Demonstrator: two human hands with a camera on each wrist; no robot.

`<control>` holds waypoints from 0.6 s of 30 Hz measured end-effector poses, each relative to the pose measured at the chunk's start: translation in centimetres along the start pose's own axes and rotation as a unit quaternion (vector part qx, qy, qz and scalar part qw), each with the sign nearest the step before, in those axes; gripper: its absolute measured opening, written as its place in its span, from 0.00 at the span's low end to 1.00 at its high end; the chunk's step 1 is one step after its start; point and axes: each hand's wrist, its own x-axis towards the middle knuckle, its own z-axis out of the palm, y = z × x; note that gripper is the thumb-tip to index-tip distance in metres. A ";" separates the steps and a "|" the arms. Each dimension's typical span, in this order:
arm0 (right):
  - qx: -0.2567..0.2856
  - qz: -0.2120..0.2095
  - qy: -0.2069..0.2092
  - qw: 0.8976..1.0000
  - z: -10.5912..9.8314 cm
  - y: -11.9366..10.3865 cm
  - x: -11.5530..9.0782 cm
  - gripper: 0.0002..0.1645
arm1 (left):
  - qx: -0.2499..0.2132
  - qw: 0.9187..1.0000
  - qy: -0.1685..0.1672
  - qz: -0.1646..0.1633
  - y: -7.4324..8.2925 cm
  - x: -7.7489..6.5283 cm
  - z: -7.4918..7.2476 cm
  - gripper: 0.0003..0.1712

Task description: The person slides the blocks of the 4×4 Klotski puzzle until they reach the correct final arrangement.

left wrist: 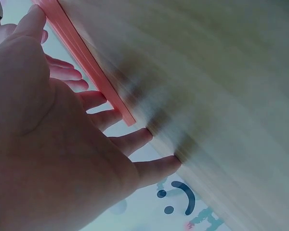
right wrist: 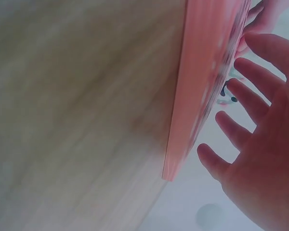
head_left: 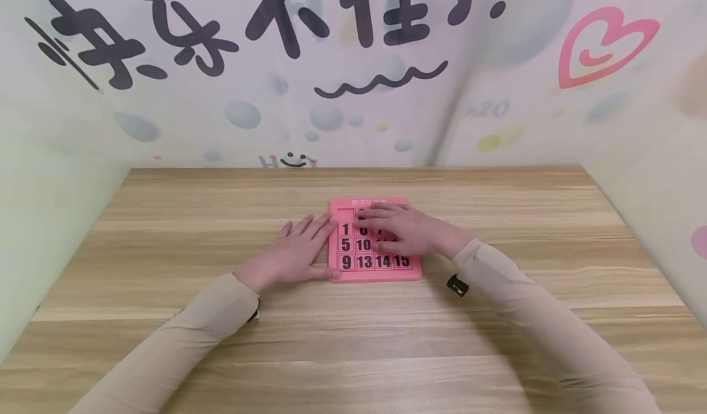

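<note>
A pink sliding number puzzle (head_left: 381, 275) lies flat on the wooden table, its black-numbered tiles facing up. The top left cell is a gap; tile 1 (head_left: 345, 229) sits just below it. My left hand (head_left: 289, 251) rests along the puzzle's left side with fingers spread. Its thumb is at the lower left corner, and in the left wrist view two fingertips meet the tabletop beyond the frame's end. Over the upper right tiles my right hand (head_left: 417, 229) reaches with loosely extended fingers, hiding several of them. Nothing is gripped by the right hand (right wrist: 265, 110) in its wrist view.
The wood-grain table (head_left: 353, 346) extends to a white printed wall (head_left: 193, 126) at the back, with large dark characters and a pink heart. Pale side walls flank the table. A black wrist device (head_left: 457, 285) shows under the right cuff.
</note>
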 end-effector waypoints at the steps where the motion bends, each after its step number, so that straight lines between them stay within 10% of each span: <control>1: -0.001 0.000 -0.002 1.000 0.0 0.0 0.0 0.31 | 0.000 1.000 -0.001 0.000 0.0 0.0 0.0 0.58; 18: -0.008 -0.025 -0.009 1.000 0.2 -1.0 0.1 0.30 | -0.002 1.000 -0.001 0.003 0.0 0.0 -0.2 0.58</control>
